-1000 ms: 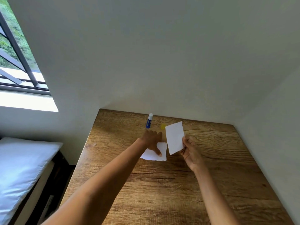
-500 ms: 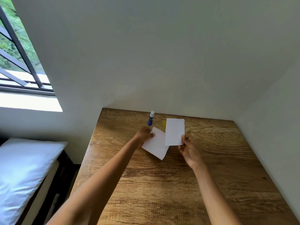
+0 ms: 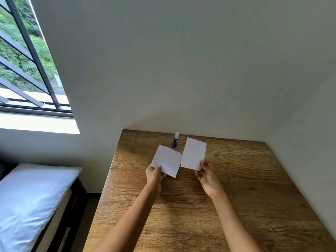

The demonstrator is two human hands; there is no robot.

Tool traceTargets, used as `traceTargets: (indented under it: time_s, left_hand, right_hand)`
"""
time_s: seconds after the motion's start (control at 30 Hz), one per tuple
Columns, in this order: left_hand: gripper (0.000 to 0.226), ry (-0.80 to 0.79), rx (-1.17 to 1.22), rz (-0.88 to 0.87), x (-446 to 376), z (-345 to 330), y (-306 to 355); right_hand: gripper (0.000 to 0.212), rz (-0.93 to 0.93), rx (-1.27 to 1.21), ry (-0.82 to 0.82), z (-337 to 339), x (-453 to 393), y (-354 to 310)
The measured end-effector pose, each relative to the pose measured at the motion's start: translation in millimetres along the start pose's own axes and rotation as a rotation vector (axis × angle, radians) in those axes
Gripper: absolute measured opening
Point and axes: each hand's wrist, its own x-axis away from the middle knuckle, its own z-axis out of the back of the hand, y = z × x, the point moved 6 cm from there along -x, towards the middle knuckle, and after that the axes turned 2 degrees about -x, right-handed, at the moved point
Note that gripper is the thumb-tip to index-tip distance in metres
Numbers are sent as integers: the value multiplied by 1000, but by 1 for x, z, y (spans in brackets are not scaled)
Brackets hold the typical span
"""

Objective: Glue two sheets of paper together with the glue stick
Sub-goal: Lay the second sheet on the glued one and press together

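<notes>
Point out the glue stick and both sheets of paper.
glue stick (image 3: 175, 141): head view, on its blue body.
left sheet of paper (image 3: 167, 160): head view, at its middle.
right sheet of paper (image 3: 193, 153): head view, at its middle.

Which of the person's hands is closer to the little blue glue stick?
Left, narrowly. The left hand holds its sheet just below-left of the glue stick; the right hand sits farther off, below-right.

The left hand (image 3: 154, 176) now holds the square white paper sheet (image 3: 167, 160) lifted off the wooden worktop (image 3: 245, 179), beside the blue glue stick (image 3: 175, 140).
</notes>
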Motion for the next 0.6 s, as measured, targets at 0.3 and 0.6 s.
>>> traceTargets:
  time_s: [0.3,0.6]
  left_hand:
    - [28,4,97,-12,3,5,0]
    - [31,56,161,-13,6,7,0]
  right_hand:
    - [11,15,70,65,1,1,0]
    - [12,-23,203,102,-2,-2,14]
